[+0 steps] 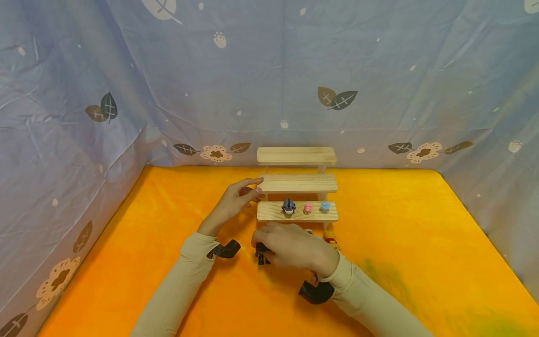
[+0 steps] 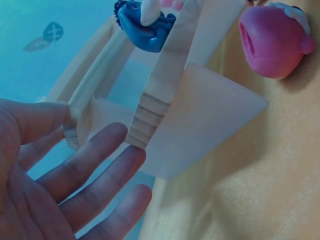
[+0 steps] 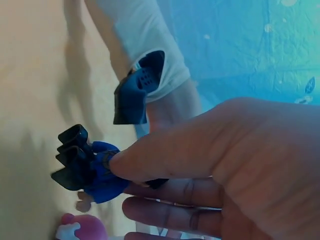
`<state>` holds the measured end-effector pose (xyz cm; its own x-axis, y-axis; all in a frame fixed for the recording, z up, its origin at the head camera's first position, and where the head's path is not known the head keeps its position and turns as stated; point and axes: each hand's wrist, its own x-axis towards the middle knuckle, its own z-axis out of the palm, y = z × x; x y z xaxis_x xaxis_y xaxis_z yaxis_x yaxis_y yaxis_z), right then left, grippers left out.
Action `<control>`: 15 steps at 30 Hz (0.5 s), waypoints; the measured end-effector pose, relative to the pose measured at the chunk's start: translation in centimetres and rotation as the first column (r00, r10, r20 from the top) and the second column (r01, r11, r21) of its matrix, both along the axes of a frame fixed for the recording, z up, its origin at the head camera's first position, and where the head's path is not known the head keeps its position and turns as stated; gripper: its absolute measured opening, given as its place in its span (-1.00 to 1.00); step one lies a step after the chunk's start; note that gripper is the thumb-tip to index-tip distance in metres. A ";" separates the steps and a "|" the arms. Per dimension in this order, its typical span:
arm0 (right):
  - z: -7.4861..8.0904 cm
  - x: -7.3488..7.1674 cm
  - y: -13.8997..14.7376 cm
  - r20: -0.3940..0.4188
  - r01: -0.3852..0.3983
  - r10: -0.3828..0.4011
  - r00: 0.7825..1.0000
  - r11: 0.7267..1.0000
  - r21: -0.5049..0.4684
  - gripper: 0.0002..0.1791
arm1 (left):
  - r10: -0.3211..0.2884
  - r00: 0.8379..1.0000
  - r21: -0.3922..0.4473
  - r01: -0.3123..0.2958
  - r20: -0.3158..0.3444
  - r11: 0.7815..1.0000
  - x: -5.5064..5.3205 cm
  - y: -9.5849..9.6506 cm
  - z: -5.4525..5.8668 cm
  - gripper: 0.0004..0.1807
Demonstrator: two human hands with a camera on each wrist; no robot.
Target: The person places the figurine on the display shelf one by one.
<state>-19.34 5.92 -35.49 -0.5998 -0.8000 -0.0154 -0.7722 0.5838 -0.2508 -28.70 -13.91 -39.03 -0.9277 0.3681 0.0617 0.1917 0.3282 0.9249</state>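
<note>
My right hand [image 1: 290,243] is low in front of a stepped wooden shelf [image 1: 296,183]. Its thumb and fingers pinch a small toy figure with a blue body and black parts [image 3: 105,172]. At the shelf's left side is my left hand [image 1: 231,203], fingers extended and spread. In the left wrist view its fingertips [image 2: 134,156] touch or nearly touch the end of a shelf board [image 2: 150,117]. On the lowest board stand a dark grey-blue figure [image 1: 288,207], a small pink figure [image 1: 307,208] and a light blue one [image 1: 325,207].
A yellow-and-red figure [image 1: 330,239] is in front of the shelf's right end, with another partly hidden behind my right hand. A pink round toy [image 2: 275,42] lies beside the shelf. An orange cloth [image 1: 421,243] covers the surface; a patterned blue-grey curtain [image 1: 269,70] hangs behind.
</note>
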 end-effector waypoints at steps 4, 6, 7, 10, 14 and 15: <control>0.1 -0.2 0.2 -0.043 -0.009 0.007 0.999 0.999 -0.039 -0.74 | -0.001 1.000 0.001 0.001 0.003 1.000 0.0 0.0 0.0 -0.51; 0.3 -0.3 0.3 -0.077 -0.016 0.010 0.997 0.998 -0.068 -0.74 | -0.007 1.000 0.000 0.007 0.002 1.000 0.0 -0.1 0.0 -0.50; 0.3 -0.4 0.4 -0.096 -0.017 0.009 0.995 0.996 -0.082 -0.74 | -0.006 1.000 0.003 0.006 0.005 1.000 0.0 -0.1 0.1 -0.50; 0.5 -0.7 0.5 -0.154 -0.024 0.003 0.988 0.991 -0.134 -0.73 | -0.013 1.000 0.000 0.013 -0.008 1.000 0.0 -0.1 0.2 -0.50; 0.6 -1.1 0.8 -0.210 -0.006 -0.034 0.977 0.982 -0.188 -0.70 | -0.011 1.000 0.009 0.011 -0.004 1.000 0.0 -0.1 0.2 -0.52; 0.7 -1.2 0.8 -0.220 -0.002 -0.042 0.975 0.980 -0.197 -0.70 | -0.009 1.000 0.011 0.009 0.001 1.000 0.0 -0.1 0.2 -0.52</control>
